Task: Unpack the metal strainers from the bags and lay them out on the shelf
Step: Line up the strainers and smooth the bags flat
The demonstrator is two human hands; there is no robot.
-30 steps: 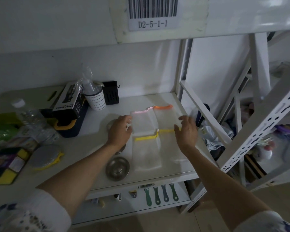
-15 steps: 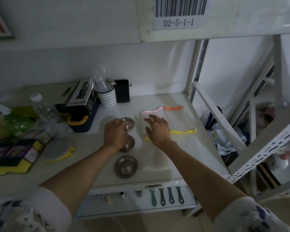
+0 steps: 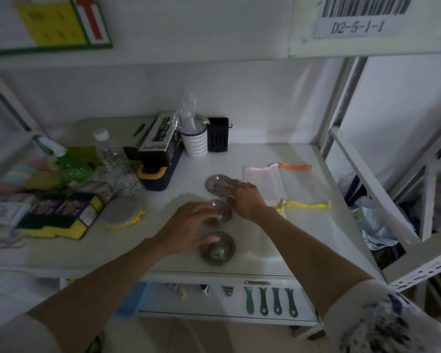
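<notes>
I had both hands over the white shelf (image 3: 303,240), where three metal strainers lay in a row running from back to front near the middle. My left hand (image 3: 189,222) lay palm down with fingers spread across the middle strainer (image 3: 220,212), its lower edge also overlapping the rim of the front strainer (image 3: 217,249); whether that grip was pinching the middle one or only resting on it I could not tell. My right hand (image 3: 245,200) was flat and loose, its grip released, fingertips reaching onto the edge of the back strainer (image 3: 215,184) and the thumb near the middle one. Just to the right of the strainers the emptied clear bags (image 3: 290,184) lay flat on the shelf, with pink, orange and yellow strips along their mouths. At the back stood a white dotted cup (image 3: 195,146) beside a black holder (image 3: 217,138), and a dark box (image 3: 161,141) sat on a yellow-trimmed case. To the left were a water bottle (image 3: 110,151), a round scouring pad (image 3: 124,211) and packs of yellow and green sponges (image 3: 54,220).
</notes>
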